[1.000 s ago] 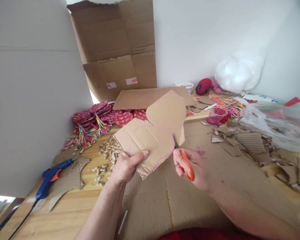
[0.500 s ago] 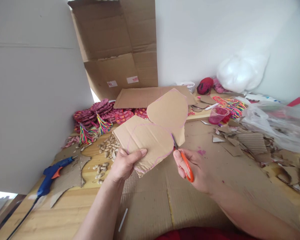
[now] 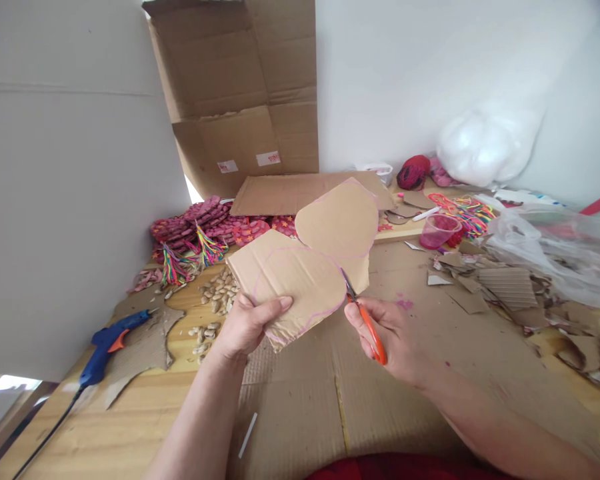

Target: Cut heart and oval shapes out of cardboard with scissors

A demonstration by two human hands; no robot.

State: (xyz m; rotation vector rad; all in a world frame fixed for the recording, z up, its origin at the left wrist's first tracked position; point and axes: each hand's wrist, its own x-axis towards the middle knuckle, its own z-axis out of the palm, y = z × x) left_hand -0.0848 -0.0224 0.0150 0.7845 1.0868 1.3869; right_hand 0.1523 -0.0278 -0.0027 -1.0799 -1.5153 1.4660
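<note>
Mid-frame: left fingers [image 3: 279,305] pinch cardboard [image 3: 305,280], right fingers [image 3: 353,313] grip scissors [image 3: 373,333]; one-sided hold could flex, cut straying off purple line [image 3: 326,312]

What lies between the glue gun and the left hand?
In the head view, a torn cardboard scrap and some peanuts lie between the glue gun and left hand.

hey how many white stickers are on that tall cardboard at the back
2, both low on the tall cardboard: the left sticker slightly lower, the right sticker nearer the cardboard's right edge. The cardboard sheet in front could hide more.
</note>
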